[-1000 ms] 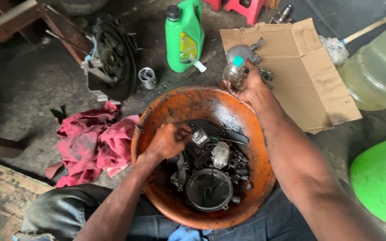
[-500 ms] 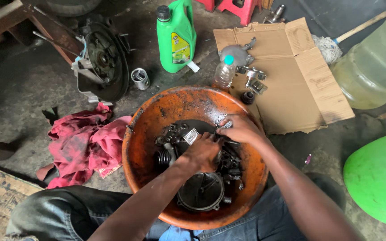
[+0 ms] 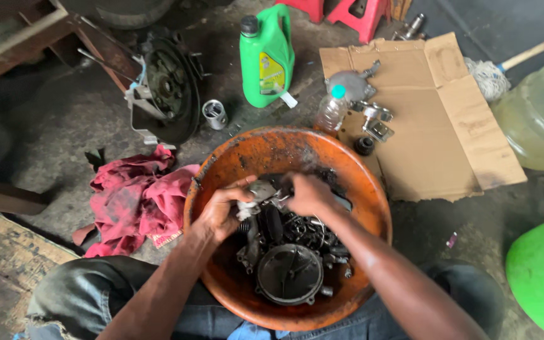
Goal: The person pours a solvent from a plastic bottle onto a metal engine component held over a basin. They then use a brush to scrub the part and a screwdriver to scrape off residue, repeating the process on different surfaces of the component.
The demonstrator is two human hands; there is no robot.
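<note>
A: What is seen, biggest first?
B: An orange basin point(image 3: 240, 154) is filled with greasy engine parts point(image 3: 291, 252).
A: And the hands?
B: A small metal part point(image 3: 260, 189) at the basin's middle is gripped by the left hand point(image 3: 221, 211); it is pinched by the right hand point(image 3: 306, 194) too.

This is a rough repair workshop, worked at floor level. The stained concrete floor point(image 3: 51, 119) carries a dismantled wheel hub assembly point(image 3: 168, 88), a loose metal cylinder point(image 3: 214, 114), a green oil jug point(image 3: 267, 56) and oily red rags point(image 3: 136, 201). Metal parts lie on flattened cardboard point(image 3: 436, 126), and greasy engine parts point(image 3: 291, 252) fill an orange basin point(image 3: 272, 148).
</note>
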